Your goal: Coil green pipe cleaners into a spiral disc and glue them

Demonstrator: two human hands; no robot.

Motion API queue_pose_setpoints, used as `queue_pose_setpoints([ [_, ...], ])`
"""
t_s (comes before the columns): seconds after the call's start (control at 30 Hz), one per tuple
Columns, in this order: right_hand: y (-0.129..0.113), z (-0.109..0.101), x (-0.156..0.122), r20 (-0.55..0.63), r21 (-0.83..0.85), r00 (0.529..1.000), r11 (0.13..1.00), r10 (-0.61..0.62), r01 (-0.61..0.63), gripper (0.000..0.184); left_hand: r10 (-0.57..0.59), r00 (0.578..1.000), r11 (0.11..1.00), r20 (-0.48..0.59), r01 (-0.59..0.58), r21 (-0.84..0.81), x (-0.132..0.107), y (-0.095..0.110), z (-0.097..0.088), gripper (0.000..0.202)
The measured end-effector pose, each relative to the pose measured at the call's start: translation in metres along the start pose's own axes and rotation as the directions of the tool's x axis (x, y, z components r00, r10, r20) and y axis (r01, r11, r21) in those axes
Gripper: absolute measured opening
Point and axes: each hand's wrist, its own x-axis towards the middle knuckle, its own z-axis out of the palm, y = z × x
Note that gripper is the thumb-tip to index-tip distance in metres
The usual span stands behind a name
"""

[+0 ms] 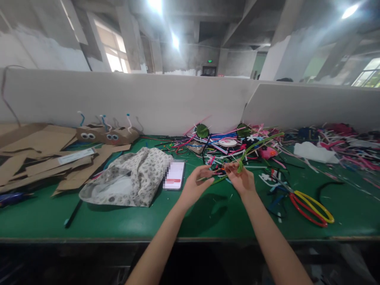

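My right hand [244,181] is closed on a bundle of green pipe cleaners [252,147], whose long ends stick up and to the right. My left hand [196,185] is just left of it, thumb and fingers apart, with nothing visible between them. Behind both hands lies a tangled heap of coloured pipe cleaners [218,147]. Two round dark green pieces, one [202,130] on the left and one [243,129] on the right, rest at the back of that heap. A phone [174,175] lies flat beside my left hand.
Red-and-yellow-handled scissors [311,206] lie at right. A patterned cloth [133,174] is left of the phone, then cardboard pieces [41,158]. Brown cardboard shapes with googly eyes [112,137] stand before a white partition [166,95]. A blue tool [13,198] lies far left on the green table [124,223].
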Motion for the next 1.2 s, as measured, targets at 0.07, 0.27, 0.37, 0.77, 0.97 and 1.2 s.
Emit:
queue_pose_setpoints([
  [0.07, 0.0, -0.001, 0.0, -0.006, -0.001, 1.0, 1.0, 0.003, -0.003, 0.01, -0.024, 0.997, 0.998, -0.073, 0.019, -0.065, -0.02, 0.005, 0.001, 0.039],
  [0.27, -0.002, -0.001, 0.001, -0.019, -0.002, 1.0, 1.0, -0.001, 0.001, 0.009, -0.201, 0.952, 0.938, -0.233, 0.118, -0.327, -0.059, 0.013, -0.003, 0.05],
  [0.37, -0.005, 0.0, 0.001, -0.024, 0.001, 1.0, 1.0, -0.009, 0.009, 0.008, -0.262, 0.943, 0.905, -0.206, 0.166, -0.392, -0.061, 0.016, -0.007, 0.056],
  [0.77, -0.007, 0.002, 0.0, -0.04, 0.011, 0.999, 1.0, -0.015, 0.015, 0.005, -0.045, 0.893, 0.958, -0.448, -0.088, -0.272, -0.066, -0.003, 0.004, 0.026],
  [0.97, -0.007, -0.001, 0.001, -0.042, 0.01, 0.999, 1.0, -0.012, 0.012, 0.004, -0.026, 0.89, 0.9, -0.455, -0.177, -0.398, -0.065, -0.004, 0.005, 0.043],
  [1.2, -0.008, 0.0, 0.001, -0.055, 0.017, 0.998, 1.0, -0.009, 0.01, 0.004, -0.127, 0.922, 0.807, -0.366, -0.119, -0.579, -0.064, -0.004, 0.003, 0.049],
])
